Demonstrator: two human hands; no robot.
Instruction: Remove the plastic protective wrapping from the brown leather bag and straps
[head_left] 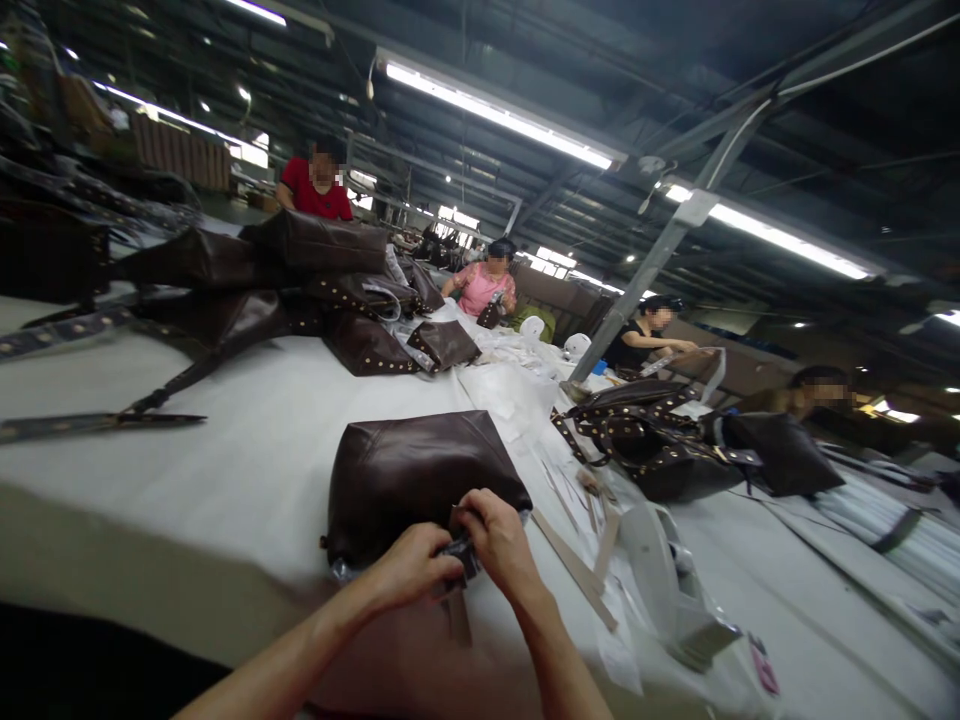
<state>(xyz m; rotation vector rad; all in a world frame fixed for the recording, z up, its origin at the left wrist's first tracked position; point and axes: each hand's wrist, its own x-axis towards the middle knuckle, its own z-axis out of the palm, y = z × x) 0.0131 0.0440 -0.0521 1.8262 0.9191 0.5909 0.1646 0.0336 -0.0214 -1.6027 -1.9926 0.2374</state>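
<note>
A dark brown leather bag (pixel 420 470) lies on the white-covered table in front of me. At its near side my left hand (pixel 416 568) is closed on a dark strap (pixel 466 556) with a shiny, plastic-like look. My right hand (pixel 491 535) meets it from the right, its thumb and fingers pinched on a small brown piece at the strap. Below the hands hangs a brown strip (pixel 459 618); whether it joins that piece is hidden. Clear plastic (pixel 341 570) shows under the bag's near left corner.
More brown bags (pixel 315 240) are piled at the far left, with studded straps (pixel 97 425) towards me. Others (pixel 660 440) lie at the right. Brown strips (pixel 577 570), a white tape reel (pixel 652 560) and a pink item (pixel 763 665) lie nearby. Several people work beyond a slanting post (pixel 637 290).
</note>
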